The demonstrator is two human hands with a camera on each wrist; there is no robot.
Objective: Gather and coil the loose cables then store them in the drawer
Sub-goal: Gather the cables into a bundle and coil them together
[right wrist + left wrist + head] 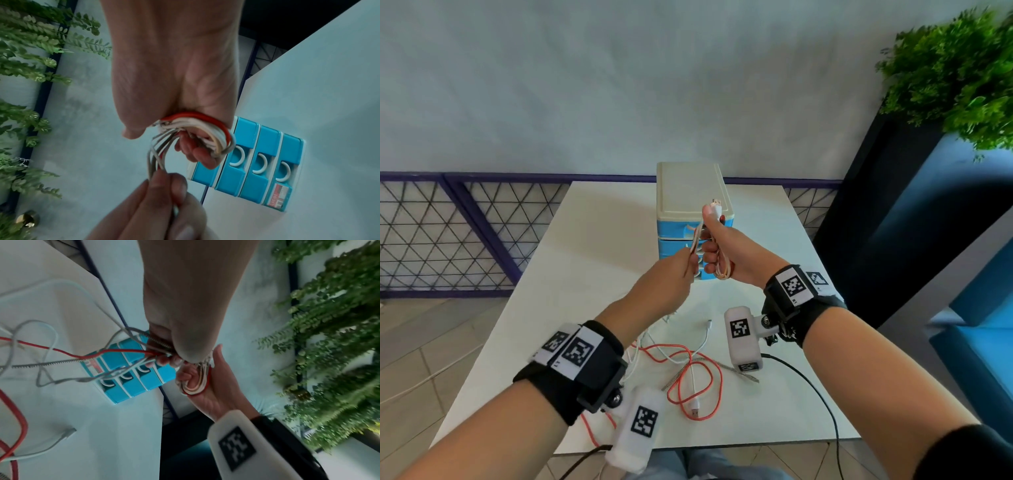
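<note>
Coiled cables (197,129): red, white and grey loops, bunched in the right fist, held up in front of the drawer unit; strand count not legible.
Plug (715,205): sticking up above the right thumb; type too small to tell.
Right hand (726,248): fingers curled tight round the coil, thumb upright against the plug end.
Left hand (666,286): fingertips (162,181) pressed together, pinching several strands just beside the right fist; in the head view, palm side hidden.
Loose cables (690,368): red, white and a spring-wrapped grey one, tangled on the table near the person; trailing up to the left hand, partly covered by both wrist cameras.
Drawer unit (693,195): blue drawers, cream top, at the far middle of the table; all visible drawers closed; lower fronts masked by the hands in the head view.
Table (592,240): white, near edge cut by the forearms.
Plant (959,72): green, far right, blurred and cropped.
</note>
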